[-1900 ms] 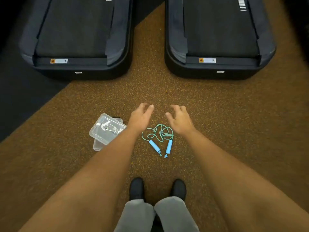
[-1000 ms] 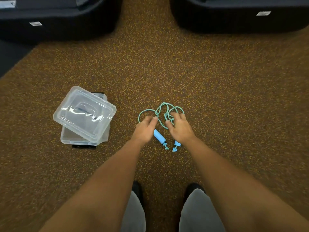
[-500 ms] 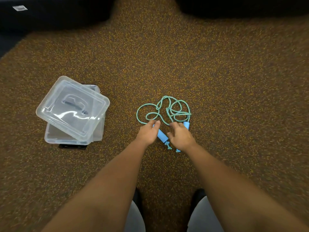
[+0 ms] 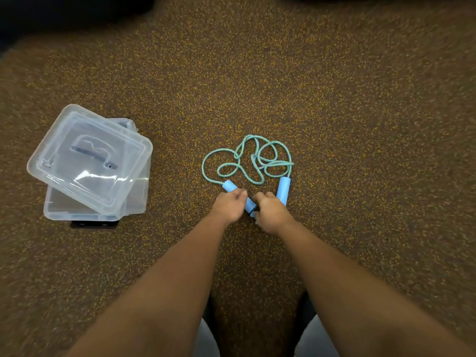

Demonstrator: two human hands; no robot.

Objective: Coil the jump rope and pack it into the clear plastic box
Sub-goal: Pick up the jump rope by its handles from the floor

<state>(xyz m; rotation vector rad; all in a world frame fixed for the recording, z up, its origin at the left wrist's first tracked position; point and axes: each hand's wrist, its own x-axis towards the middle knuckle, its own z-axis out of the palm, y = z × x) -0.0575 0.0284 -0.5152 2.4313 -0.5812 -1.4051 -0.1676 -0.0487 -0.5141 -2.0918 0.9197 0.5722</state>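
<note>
Speckled brown flooring fills the field. Nearest us, the left hand curls around one blue handle and the right hand around the other handle — both grasping. Beyond, at 12 o'clock from the hands, we see the jump rope lying in loose tangled loops. At 9 o'clock, well apart, the clear plastic box rests — its lid set askew on top.

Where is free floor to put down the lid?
Bare floor lies between the box and the rope, and widely right of the rope. It is crowded at the handles, under the left hand and right hand.
</note>
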